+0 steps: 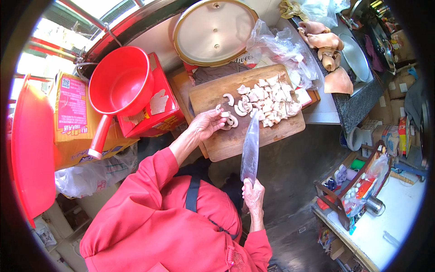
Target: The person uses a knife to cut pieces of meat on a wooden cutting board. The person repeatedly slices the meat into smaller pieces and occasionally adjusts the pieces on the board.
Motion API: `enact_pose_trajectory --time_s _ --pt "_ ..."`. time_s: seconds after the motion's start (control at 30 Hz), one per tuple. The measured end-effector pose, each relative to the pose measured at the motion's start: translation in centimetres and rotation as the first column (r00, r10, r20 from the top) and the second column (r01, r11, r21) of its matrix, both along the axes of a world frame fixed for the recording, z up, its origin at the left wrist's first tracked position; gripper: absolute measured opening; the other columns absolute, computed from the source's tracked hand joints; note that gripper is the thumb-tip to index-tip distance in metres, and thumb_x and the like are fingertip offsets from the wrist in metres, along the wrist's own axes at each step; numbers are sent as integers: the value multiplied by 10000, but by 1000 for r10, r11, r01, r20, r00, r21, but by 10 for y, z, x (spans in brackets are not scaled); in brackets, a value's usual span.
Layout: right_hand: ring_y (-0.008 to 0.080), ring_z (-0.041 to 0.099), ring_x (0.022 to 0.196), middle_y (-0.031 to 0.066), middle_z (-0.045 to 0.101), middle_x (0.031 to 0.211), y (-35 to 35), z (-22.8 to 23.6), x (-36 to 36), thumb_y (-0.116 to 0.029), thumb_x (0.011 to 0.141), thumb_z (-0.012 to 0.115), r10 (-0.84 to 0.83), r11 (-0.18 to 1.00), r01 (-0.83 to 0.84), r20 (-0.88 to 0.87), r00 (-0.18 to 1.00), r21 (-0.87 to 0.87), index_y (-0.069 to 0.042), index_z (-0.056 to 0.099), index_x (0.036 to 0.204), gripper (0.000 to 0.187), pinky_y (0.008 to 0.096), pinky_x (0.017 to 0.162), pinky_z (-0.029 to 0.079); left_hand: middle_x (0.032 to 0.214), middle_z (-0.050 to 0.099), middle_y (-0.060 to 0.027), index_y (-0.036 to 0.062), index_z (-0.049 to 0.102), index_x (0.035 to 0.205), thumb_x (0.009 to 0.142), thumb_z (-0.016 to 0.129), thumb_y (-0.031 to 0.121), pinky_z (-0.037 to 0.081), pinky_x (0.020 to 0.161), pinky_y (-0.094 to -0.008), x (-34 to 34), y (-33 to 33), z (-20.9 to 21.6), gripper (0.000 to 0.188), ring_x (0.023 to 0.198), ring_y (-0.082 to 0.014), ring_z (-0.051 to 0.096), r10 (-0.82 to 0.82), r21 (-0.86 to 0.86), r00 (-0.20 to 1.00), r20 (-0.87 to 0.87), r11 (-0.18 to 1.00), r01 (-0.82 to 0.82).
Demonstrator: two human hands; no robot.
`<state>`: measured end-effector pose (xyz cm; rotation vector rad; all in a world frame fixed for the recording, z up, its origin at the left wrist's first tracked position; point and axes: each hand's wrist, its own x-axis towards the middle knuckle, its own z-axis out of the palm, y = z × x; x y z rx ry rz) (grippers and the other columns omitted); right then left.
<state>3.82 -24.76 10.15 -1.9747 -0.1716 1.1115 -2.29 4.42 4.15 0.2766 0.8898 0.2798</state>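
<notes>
A wooden cutting board [226,147] lies in front of me, with a heap of pale chopped meat pieces [267,97] on its right half. Several curved strips of the same pale meat [239,110] lie left of the heap. My left hand [206,124] is at the board's left edge, its fingertips closed on a small pale piece of meat [224,114] beside more curved strips. By its handle, my right hand [253,195] grips a large kitchen knife [250,152]. The blade points away from me over the board, its tip at the near edge of the heap.
Left of the board, a red long-handled scoop [120,84] rests on a red box [165,109] and cardboard carton [70,109]. A round metal lid [215,34] leans behind the board. Larger meat pieces [328,43] lie on the right counter beside plastic bags [290,54].
</notes>
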Motion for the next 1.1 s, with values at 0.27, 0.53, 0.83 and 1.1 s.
enact_pose_trajectory --time_s 0.27,0.53,0.83,1.1 --pt "68 501 485 8 549 624 4 18 5 -205 911 555 -62 998 61 -34 998 -21 -12 601 877 201 230 436 434 1063 653 -120 35 598 1117 941 566 213 520 818 -325 -10 -28 24 253 944 -205 627 25 -71 991 135 997 -16" --pt "59 499 499 3 545 628 6 24 6 -208 910 559 -13 1000 10 -76 997 -27 -18 607 887 197 224 445 422 1116 639 -149 9 576 1171 926 573 181 530 855 -365 -11 -35 25 300 1000 -256 633 30 -150 955 293 989 15" --pt "57 494 506 -3 541 632 5 26 7 -197 913 550 -18 1000 17 -52 999 -19 -13 608 898 193 224 453 421 1124 627 -134 36 555 1196 933 578 221 538 848 -381 -6 -41 23 322 1009 -262 636 -11 -87 927 375 995 46" --pt "64 493 501 1 541 631 0 25 5 -213 912 547 -41 999 41 -57 997 -10 -10 601 885 212 231 453 421 1027 637 -120 26 528 1165 958 545 228 568 762 -304 3 -45 29 289 908 -209 659 -96 -87 867 490 984 158"
